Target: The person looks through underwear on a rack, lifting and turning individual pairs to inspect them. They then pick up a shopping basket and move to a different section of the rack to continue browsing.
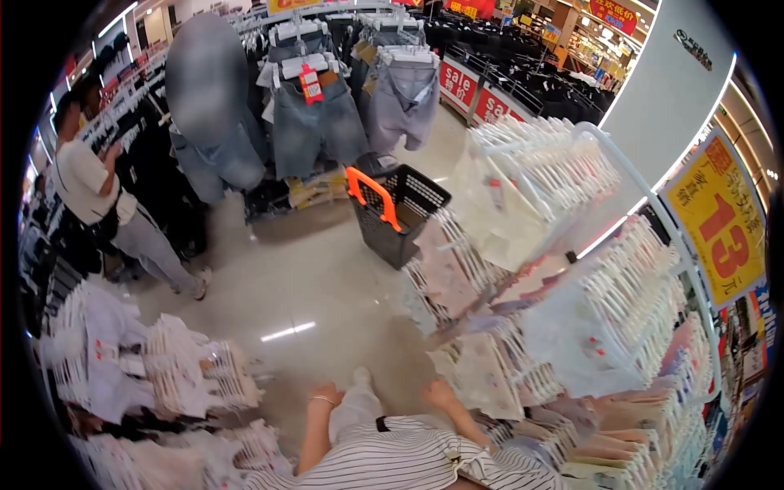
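My left hand [327, 395] hangs at the near edge beside my white trousers [355, 412], with a thin bracelet [322, 400] round the wrist. It holds nothing, and the fingers point down and away, so I cannot tell whether they are spread or curled. My right hand [441, 394] hangs on the other side, also empty. It is just beside the nearest packed garments [482, 376] on the right, though I cannot tell whether it touches them or how its fingers lie. These garments are flat, pale, printed pieces in clear crinkly wrap, hung in tight overlapping rows on white plastic hangers [621, 286], and they fill the right side from near to far under a curved white rail [645, 196]. My striped shirt [408, 457], in black and white bands, fills the bottom edge. On the near left is a lower rack [188, 367] of similar white wrapped pieces. The floor [294, 278] between the two racks is glossy beige and shows a streak of reflected light. Further off, in the middle, a black plastic basket [404, 212] stands on the floor, boxy with perforated walls and an orange handle. Behind it hang faded denim shorts [314, 122], one with a red tag. At the far left a person [98, 196] in a white top and grey trousers faces the dark clothes. At the right is a yellow sign [719, 216] with a red 13.
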`<state>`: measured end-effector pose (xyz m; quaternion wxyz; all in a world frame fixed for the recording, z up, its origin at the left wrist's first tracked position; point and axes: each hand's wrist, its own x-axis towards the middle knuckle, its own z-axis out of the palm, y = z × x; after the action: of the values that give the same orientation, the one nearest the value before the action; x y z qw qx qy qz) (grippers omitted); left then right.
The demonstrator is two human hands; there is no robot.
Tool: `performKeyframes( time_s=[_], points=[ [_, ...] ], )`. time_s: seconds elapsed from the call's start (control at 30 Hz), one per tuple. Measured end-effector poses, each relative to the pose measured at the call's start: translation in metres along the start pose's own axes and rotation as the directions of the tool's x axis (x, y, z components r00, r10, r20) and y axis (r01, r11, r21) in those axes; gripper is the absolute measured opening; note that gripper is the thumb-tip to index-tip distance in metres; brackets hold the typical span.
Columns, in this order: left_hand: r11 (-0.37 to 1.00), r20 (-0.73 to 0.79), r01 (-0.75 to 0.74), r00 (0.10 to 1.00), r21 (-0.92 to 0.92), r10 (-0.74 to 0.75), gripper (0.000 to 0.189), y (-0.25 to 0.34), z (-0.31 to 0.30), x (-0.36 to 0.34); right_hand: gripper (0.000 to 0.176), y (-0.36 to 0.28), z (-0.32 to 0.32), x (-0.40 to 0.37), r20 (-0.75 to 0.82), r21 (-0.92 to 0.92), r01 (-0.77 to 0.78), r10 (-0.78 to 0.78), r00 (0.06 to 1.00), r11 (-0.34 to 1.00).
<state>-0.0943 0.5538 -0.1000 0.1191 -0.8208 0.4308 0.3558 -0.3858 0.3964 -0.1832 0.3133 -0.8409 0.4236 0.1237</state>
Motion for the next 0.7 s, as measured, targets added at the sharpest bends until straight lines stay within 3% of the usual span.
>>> performKeyframes(
  time_s=[0.07, 0.13, 0.37, 0.57, 0.7],
  points=[
    [0.998, -0.027, 0.048, 0.998, -0.048, -0.050, 0.050, -0.022, -0.018, 0.018, 0.034, -0.060, -0.053, 0.024, -0.135, 0.039, -0.086, 0.091, 0.987, 0.996],
    [0.996, -0.068, 0.048, 0.996, -0.073, -0.053, 0.049, -0.034, -0.050, 0.035, 0.034, -0.102, -0.085, 0.058, -0.128, 0.021, -0.056, 0.058, 0.990, 0.998],
    [0.995, -0.127, -0.098, 0.987, 0.028, 0.101, 0.050, -0.066, -0.151, 0.093, 0.037, -0.192, -0.089, 0.152, -0.206, 0.143, 0.092, -0.061, 0.977, 0.985],
    [0.969, -0.113, -0.241, 0.963, 0.059, 0.246, 0.053, -0.067, -0.204, 0.162, 0.052, -0.230, -0.103, 0.212, -0.076, 0.173, 0.179, -0.168, 0.983, 0.968],
    [0.941, -0.056, -0.331, 0.941, 0.072, 0.335, 0.053, -0.054, -0.253, 0.214, 0.055, -0.226, -0.116, 0.297, -0.386, 0.132, 0.095, -0.037, 0.922, 0.987]
  ],
)
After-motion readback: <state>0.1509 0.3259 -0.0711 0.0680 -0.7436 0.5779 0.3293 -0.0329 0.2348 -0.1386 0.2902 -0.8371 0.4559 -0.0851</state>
